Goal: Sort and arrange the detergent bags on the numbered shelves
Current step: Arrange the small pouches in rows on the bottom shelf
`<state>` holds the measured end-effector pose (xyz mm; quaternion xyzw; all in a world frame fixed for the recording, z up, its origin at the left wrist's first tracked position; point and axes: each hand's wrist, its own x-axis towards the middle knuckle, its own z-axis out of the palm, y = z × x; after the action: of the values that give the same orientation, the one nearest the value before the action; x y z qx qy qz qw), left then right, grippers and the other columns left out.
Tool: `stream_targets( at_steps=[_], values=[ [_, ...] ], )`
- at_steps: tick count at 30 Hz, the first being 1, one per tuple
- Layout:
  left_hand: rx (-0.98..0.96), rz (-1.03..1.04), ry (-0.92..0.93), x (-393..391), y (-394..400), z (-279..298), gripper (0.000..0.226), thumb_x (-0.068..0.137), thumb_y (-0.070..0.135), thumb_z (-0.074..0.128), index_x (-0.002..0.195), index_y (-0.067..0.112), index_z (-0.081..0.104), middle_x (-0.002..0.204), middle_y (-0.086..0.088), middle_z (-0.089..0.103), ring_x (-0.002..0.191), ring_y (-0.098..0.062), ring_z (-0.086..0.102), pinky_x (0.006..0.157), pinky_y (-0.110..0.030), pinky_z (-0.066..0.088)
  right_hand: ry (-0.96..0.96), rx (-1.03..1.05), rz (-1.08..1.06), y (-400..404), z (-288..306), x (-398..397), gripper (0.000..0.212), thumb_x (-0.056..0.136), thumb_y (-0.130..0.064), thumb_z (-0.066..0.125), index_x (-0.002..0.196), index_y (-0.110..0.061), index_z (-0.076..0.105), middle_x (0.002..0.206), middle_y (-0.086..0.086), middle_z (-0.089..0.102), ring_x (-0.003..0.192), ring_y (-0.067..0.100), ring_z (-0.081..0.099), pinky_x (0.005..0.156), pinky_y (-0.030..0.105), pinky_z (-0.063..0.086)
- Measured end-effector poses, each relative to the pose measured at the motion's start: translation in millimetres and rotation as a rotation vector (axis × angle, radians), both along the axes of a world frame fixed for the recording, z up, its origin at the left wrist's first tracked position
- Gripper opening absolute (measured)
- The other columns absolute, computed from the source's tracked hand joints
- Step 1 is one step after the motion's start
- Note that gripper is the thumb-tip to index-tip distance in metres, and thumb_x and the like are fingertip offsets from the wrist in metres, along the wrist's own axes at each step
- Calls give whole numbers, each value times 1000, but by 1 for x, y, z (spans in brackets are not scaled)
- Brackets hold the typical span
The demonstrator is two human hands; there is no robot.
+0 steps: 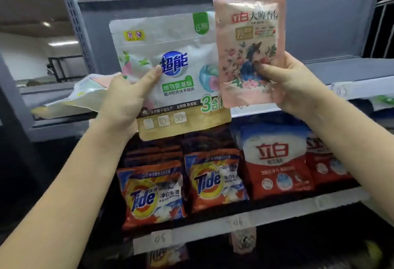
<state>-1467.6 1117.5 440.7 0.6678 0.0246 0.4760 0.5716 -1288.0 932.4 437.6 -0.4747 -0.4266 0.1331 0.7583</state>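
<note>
My left hand grips a large white detergent pouch with a blue logo and a gold bottom band, thumb across its front. It is held upright in front of the upper shelf. My right hand holds a smaller pink floral pouch upright by its lower right side; this pouch overlaps the white pouch's right edge. On the shelf below stand orange Tide bags and red-and-white bags.
Another white pouch lies flat on the upper shelf at the left. Paper labels reading 05 and 06 are stuck to the lower shelf's front edge. Grey perforated uprights frame the rack. More bags sit lower down.
</note>
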Motion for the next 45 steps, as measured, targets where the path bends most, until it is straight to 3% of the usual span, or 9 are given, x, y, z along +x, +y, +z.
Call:
stream_targets(
  at_steps=[4,13,16,20,28,34,38,41,45],
  values=[
    [-106,-126,74,-7,-36,-52,16,76,18,65,89,11,70,95,-5,74,96,-25,69,83,-39,56,75,-24,-6,-49,-52,-15,33,75,-10,60,107,-13,58,94,1,73,89,16,70,76,32,58],
    [-445,-157,420,-5,-103,-232,22,74,19,65,95,13,70,96,-8,74,89,-23,71,71,-32,58,404,-232,-22,-140,-235,-14,53,57,-22,77,107,-12,62,103,6,72,94,19,69,72,27,56],
    [-582,-149,525,-4,-126,-290,25,70,21,67,93,12,72,97,-13,73,86,-24,72,65,-30,58,549,-322,-41,-165,-298,-12,76,38,-36,93,103,-10,64,100,9,73,89,20,71,67,27,57],
    [-702,-167,700,-4,-150,-367,31,79,18,62,108,8,66,104,-16,71,95,-32,69,80,-43,57,646,-532,-76,-187,-380,-9,97,29,-47,93,111,-4,62,102,14,72,87,25,71,65,30,58],
    [-725,-120,960,12,-137,-488,26,93,25,50,109,11,66,103,-8,73,95,-22,70,80,-34,57,798,-568,-80,-167,-515,17,95,27,-48,92,109,-10,64,106,13,71,92,26,70,65,29,58],
    [-677,42,871,45,-76,-568,22,96,25,48,104,14,65,96,-5,74,87,-17,72,67,-26,57,695,-498,-101,-100,-591,59,87,32,-54,89,105,-14,64,100,6,73,90,21,71,69,30,58],
    [-661,231,715,80,-28,-610,15,92,28,57,98,15,62,89,2,75,74,-8,71,60,-19,54,645,-425,-187,-37,-635,92,34,74,-16,74,106,-9,64,89,0,74,80,15,71,72,31,56],
    [-593,311,660,104,10,-637,23,92,35,56,111,22,56,108,5,67,82,-5,65,73,-24,50,585,-424,-185,1,-662,111,24,82,-12,69,104,-19,66,101,2,71,91,19,68,80,34,55],
    [-569,328,516,126,48,-662,23,91,36,58,112,25,54,92,12,66,67,3,67,54,-19,54,451,-294,-197,28,-689,117,21,84,-8,65,104,-14,66,100,1,72,92,18,70,74,29,58]
  ],
)
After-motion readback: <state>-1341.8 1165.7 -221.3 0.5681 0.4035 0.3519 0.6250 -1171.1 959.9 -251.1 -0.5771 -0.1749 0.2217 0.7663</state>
